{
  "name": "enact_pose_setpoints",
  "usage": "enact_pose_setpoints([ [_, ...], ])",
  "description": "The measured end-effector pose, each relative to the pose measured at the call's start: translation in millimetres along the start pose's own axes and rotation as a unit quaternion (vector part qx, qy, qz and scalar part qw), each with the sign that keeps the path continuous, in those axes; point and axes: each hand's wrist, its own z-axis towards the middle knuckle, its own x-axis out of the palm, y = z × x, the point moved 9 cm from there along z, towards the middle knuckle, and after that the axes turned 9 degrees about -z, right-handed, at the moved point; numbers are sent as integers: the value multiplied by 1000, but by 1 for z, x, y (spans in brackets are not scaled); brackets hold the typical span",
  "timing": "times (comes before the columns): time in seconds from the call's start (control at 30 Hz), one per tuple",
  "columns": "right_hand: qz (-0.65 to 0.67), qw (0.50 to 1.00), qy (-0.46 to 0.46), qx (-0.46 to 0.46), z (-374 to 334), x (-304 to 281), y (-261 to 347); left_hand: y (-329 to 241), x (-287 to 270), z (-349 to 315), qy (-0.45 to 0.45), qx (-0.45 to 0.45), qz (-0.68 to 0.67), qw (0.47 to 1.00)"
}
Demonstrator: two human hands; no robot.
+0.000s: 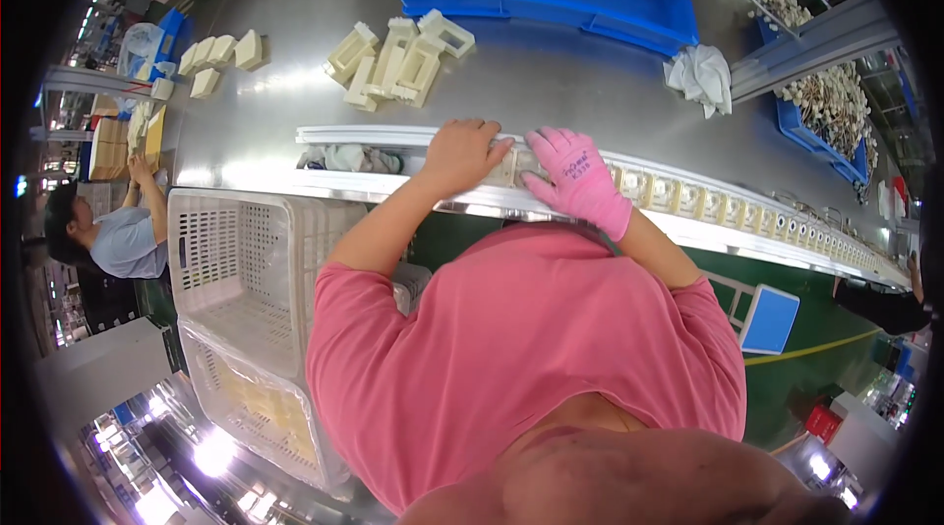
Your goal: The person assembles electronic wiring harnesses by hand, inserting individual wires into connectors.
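A cream plastic housing (505, 171) sits in the long metal rail (393, 193) in front of me, between my two hands. My bare left hand (466, 157) is bent over the rail, its thumb against the left end of this housing. From the right, my right hand (572, 177) in a pink glove grips across the channel, thumb on the near side and fingers on the far side. The part under the glove is mostly hidden. To the right, a row of similar cream housings (688, 199) fills the rail.
Loose cream frames (398, 63) lie on the metal table (285, 102), below a blue tray (551, 9). A crumpled white cloth (700, 78) is at the right; a grey rag (349, 158) lies in the rail. White baskets (236, 260) stand left. Another person (118, 230) works far left.
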Motion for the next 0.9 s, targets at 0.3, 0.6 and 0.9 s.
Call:
enact_pose_setpoints([
  [0.3, -5, 1000, 6, -15, 4, 2, 3, 6, -2, -5, -31, -13, -9, 999],
  [0.6, 45, 998, 29, -17, 3, 5, 2, 6, -8, -4, -57, -7, -44, 997],
  [0.9, 42, 996, -68, -38, 25, -50, 34, 51, -18, 0, 6, -35, -313, 949],
])
